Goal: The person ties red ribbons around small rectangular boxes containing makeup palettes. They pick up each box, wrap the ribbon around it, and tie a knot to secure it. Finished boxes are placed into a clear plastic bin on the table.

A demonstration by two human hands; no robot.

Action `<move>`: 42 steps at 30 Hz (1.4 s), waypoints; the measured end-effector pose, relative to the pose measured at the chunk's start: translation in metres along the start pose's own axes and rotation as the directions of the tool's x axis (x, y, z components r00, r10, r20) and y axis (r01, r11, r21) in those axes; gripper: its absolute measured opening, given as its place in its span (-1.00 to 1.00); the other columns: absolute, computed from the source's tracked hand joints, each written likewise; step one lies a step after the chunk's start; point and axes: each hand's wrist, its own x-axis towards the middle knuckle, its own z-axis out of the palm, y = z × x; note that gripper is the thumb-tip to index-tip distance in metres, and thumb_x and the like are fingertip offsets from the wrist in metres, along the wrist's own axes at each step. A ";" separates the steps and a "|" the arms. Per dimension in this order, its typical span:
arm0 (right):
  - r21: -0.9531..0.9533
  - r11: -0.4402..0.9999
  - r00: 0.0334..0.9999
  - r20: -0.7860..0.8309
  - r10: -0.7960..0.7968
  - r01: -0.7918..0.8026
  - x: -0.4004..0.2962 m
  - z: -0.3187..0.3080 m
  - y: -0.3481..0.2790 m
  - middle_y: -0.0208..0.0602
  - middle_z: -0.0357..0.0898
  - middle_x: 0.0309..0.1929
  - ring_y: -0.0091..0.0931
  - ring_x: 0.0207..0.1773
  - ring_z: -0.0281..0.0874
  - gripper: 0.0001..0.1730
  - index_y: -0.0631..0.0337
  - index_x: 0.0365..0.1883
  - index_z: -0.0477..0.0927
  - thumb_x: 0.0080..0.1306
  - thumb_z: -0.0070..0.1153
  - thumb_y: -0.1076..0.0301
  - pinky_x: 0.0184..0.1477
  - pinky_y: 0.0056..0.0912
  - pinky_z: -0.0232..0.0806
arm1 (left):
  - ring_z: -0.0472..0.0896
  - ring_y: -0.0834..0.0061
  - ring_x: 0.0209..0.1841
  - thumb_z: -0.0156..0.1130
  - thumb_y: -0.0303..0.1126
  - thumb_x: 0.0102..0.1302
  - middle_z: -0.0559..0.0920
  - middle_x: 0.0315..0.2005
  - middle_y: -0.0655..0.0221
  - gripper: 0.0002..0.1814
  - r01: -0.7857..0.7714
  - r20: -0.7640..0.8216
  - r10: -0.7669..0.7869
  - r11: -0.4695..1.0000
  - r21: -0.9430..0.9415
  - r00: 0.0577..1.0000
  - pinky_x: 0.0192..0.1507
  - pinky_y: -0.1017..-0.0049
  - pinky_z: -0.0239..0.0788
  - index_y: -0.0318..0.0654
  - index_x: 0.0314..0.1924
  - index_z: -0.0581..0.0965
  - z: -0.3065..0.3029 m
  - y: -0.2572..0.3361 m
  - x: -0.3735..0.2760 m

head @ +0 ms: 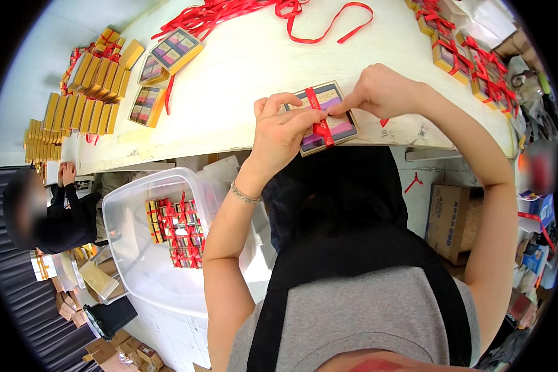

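A flat gift box (349, 131) with a gold-edged frame and a clear top lies at the near edge of the white table. Purple and dark pieces show through its top. Around its middle runs a red satin ribbon (312, 98) that bears writing. My left hand (279, 125) reaches over the box from the left, its thumb and forefinger pinching the ribbon near the centre. From the right, my right hand (383, 93) is curled, its thumb and forefinger meeting the left fingertips at the same spot on the ribbon. The fingers partly hide the crossing there.
Loose red ribbons (223, 16) pile at the table's far side. Unribboned boxes (176, 50) and gold box stacks (86, 114) stand left; bow-tied boxes (451, 56) line the right. Below left, a clear plastic bin (135, 274) holds tied boxes. A person (69, 218) sits at far left.
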 end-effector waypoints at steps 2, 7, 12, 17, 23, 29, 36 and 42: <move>0.171 0.985 1.000 0.016 -0.006 0.003 0.005 -0.002 0.008 -0.21 0.53 -0.61 -0.43 -0.63 0.38 -0.58 -0.03 -0.13 0.70 0.10 0.06 0.61 -0.56 -0.43 0.15 | 0.43 0.50 -0.13 0.23 -0.51 0.10 0.67 -0.52 0.63 -0.76 0.004 -0.013 -0.004 1.000 0.031 1.000 0.00 0.46 0.03 0.00 -0.24 0.67 0.000 0.003 0.000; 0.320 0.811 0.822 0.479 0.307 -0.489 0.039 -0.037 -0.004 -0.35 0.44 -0.66 -0.61 -0.62 0.31 -0.59 0.17 -0.10 0.67 0.10 -0.03 0.60 -0.54 -0.50 0.13 | 0.46 0.50 -0.20 0.24 -0.48 0.14 0.67 -0.49 0.60 -0.77 0.027 0.022 -0.028 0.997 0.072 0.999 -0.03 0.44 0.02 -0.10 -0.16 0.60 0.002 0.001 -0.002; 0.253 0.801 0.839 0.208 0.503 -0.543 0.084 -0.044 -0.032 -0.32 0.43 -0.61 -0.53 -0.56 0.42 -0.65 0.29 -0.15 0.53 0.02 0.01 0.49 -0.53 -0.46 0.20 | 0.46 0.49 -0.26 0.28 -0.42 0.16 0.63 -0.45 0.51 -0.81 0.196 -0.075 -0.204 0.976 -0.099 0.976 -0.10 0.38 -0.02 -0.26 -0.22 0.52 0.007 0.003 0.004; -0.119 0.923 0.920 0.107 0.377 -0.365 0.107 -0.040 -0.079 -0.12 0.51 -0.54 -0.34 -0.50 0.53 -0.71 0.38 -0.24 0.46 0.02 0.04 0.48 -0.52 -0.37 0.29 | 0.49 0.47 -0.31 0.26 -0.43 0.15 0.61 -0.42 0.39 -0.85 0.333 0.019 -0.333 0.936 -0.109 0.943 -0.13 0.37 -0.02 -0.25 -0.27 0.53 0.005 0.007 0.006; -0.014 0.970 0.884 -0.415 0.215 -0.242 0.064 0.004 -0.090 0.02 0.54 -0.60 -0.20 -0.47 0.59 -0.89 0.40 -0.56 0.51 -0.02 0.13 0.50 -0.48 -0.34 0.41 | 0.53 0.52 -0.35 0.21 -0.48 0.14 0.63 -0.50 0.40 -0.87 0.313 -0.091 -0.322 0.944 -0.101 0.942 -0.09 0.40 0.03 -0.19 -0.27 0.57 0.015 0.004 -0.001; 0.479 0.761 0.742 -0.287 0.606 -0.437 0.004 0.033 -0.060 -0.25 0.58 -0.44 -0.51 -0.50 0.51 -0.91 0.36 -0.44 0.48 0.15 0.14 0.53 -0.38 -0.49 0.37 | 0.54 0.54 -0.32 0.27 -0.44 0.13 0.63 -0.51 0.46 -0.86 0.325 -0.085 -0.334 0.940 -0.104 0.939 -0.10 0.41 0.05 -0.12 -0.26 0.57 0.013 0.012 0.002; 0.547 0.824 0.826 -0.389 0.408 -0.149 0.011 0.045 -0.034 -0.32 0.56 -0.46 -0.63 -0.42 0.44 -0.91 0.37 -0.40 0.52 0.14 0.17 0.57 -0.32 -0.57 0.36 | 0.54 0.60 -0.33 0.24 -0.36 0.24 0.70 -0.42 0.45 -0.76 0.379 -0.036 -0.383 0.921 -0.086 0.923 -0.01 0.38 -0.02 -0.20 -0.14 0.41 0.013 0.012 -0.002; 0.535 0.825 0.815 -0.386 0.432 -0.184 0.016 0.049 -0.036 -0.24 0.61 -0.45 -0.45 -0.42 0.58 -0.88 0.32 -0.38 0.55 0.10 0.21 0.53 -0.33 -0.47 0.42 | 0.52 0.59 -0.36 0.23 -0.37 0.24 0.70 -0.42 0.44 -0.78 0.375 -0.040 -0.378 0.925 -0.055 0.925 -0.01 0.38 -0.03 -0.20 -0.16 0.41 0.011 0.012 -0.002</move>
